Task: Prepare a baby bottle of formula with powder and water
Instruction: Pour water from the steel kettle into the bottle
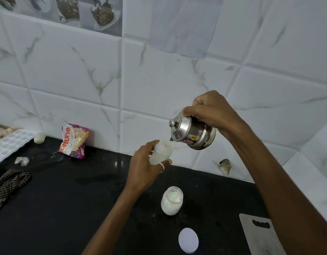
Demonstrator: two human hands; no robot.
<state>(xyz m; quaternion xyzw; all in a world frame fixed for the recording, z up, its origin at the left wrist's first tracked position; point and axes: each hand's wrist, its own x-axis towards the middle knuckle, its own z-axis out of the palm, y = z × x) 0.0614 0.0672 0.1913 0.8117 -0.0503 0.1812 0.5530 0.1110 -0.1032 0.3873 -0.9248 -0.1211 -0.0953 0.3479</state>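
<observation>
My left hand [144, 168] holds a translucent baby bottle [161, 150] above the black counter, its open neck turned up and to the right. My right hand [212, 111] grips a small lidded steel jug [193, 134], tilted so its spout touches the bottle's mouth. Whether liquid is flowing is too fine to tell. An open glass jar of white powder [171, 200] with a scoop inside stands on the counter below the hands. Its white lid [188, 240] lies flat nearer the front edge.
On the black counter [76, 199]: an orange and purple food packet [73, 141] against the tiled wall, a white ice tray [8, 144] at far left, a checked cloth [8, 184], and a pale cutting board [260, 234] at the right front.
</observation>
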